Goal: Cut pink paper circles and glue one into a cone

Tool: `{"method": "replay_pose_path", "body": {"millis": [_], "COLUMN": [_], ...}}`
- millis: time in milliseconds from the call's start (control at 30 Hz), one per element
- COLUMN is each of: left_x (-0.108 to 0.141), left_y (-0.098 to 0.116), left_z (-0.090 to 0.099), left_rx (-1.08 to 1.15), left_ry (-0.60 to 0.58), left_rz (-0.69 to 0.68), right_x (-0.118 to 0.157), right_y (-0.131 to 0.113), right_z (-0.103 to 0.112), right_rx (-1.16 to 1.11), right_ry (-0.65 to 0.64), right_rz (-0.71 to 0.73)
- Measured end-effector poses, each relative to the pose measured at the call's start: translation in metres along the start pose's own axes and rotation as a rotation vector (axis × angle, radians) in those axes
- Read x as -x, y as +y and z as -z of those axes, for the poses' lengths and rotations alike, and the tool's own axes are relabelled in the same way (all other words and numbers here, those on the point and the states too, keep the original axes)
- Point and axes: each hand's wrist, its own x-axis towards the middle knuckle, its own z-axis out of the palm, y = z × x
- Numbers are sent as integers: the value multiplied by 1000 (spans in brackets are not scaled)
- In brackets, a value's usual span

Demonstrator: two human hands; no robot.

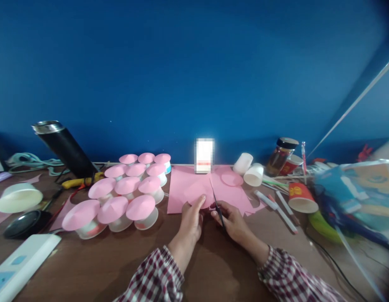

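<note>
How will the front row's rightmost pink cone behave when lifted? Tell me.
The pink cone looks like thin paper, so it's probably light and might crease if pinched. Its brim overhangs the cup, so an edge push could tilt it. Whether it's glued isn't visible.

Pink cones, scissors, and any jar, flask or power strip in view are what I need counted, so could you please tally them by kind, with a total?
Pink cones: 12
Scissors: 1
Jar: 1
Flask: 1
Power strip: 1
Total: 16
</note>
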Motion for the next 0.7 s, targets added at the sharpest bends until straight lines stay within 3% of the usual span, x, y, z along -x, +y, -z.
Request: {"method": "replay_pose_path", "body": {"millis": [333, 600, 700], "left_x": [1, 5, 5], "left_y": [4, 7, 7], "left_z": [-2, -5, -5], "left_rx": [3, -2, 6], "left_ry": [-22, 46, 9], "left_rz": [20, 28, 25], "right_x": [0, 1, 1], "right_y": [0, -3, -2], "right_z": [0, 0, 0], "right_rx": [-4, 0, -2], "right_ry": [-1, 0, 0], "right_rz": [-24, -36, -42]}}
